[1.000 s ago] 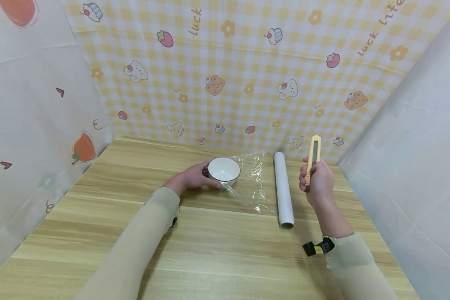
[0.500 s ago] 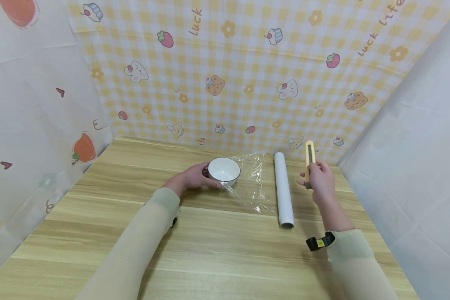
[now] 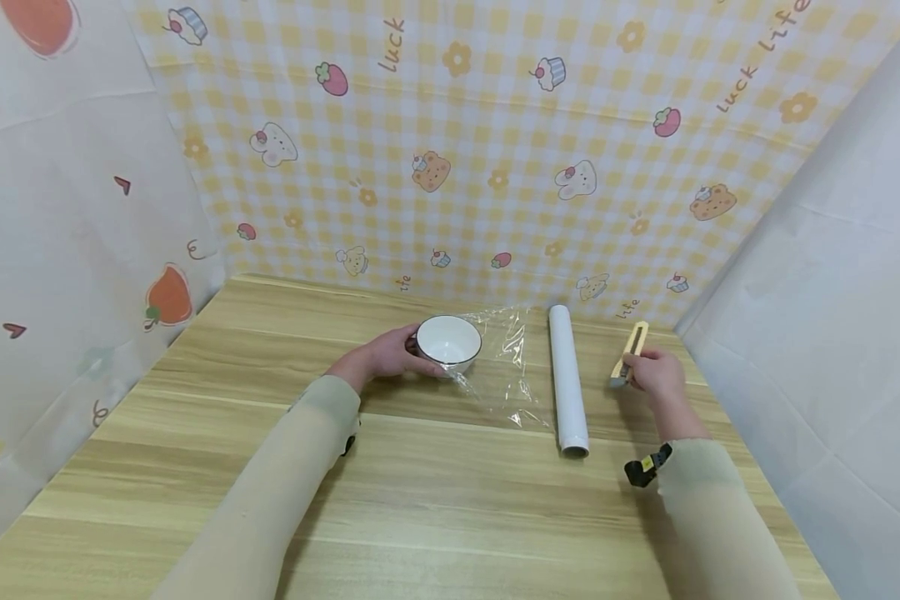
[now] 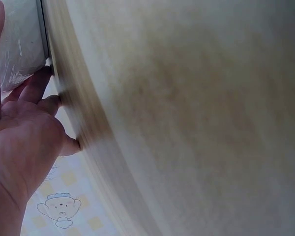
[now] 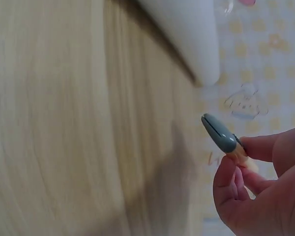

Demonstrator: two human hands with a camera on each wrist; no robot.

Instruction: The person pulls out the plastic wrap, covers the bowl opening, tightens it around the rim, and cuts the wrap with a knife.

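Note:
On the left of the tabletop my left hand [image 3: 393, 354] holds a white, dark-rimmed bowl [image 3: 450, 340] by its side, the thumb along its front and the other fingers behind. A dark handle shows beside the hand. In the left wrist view the bowl's wall [image 4: 19, 44] shows wrap over it. Clear plastic wrap [image 3: 513, 375] stretches from the bowl to a white roll [image 3: 567, 383]. Right of the roll, my right hand [image 3: 658, 375] pinches a yellow utility knife [image 3: 633, 348] between thumb and fingers. In the right wrist view the knife's grey end [image 5: 220, 133] points toward the roll.
The wooden tabletop [image 3: 450, 517] spreads under both arms. A yellow checked cloth [image 3: 465, 208] hangs behind it, with a pale patterned sheet [image 3: 67, 275] at the left and a plain white one [image 3: 817, 333] at the right.
My right hand has come down toward the tabletop and slightly right. The utility knife, held in a full grip before, is now pinched and tilted lower. The left hand, bowl and roll stay put.

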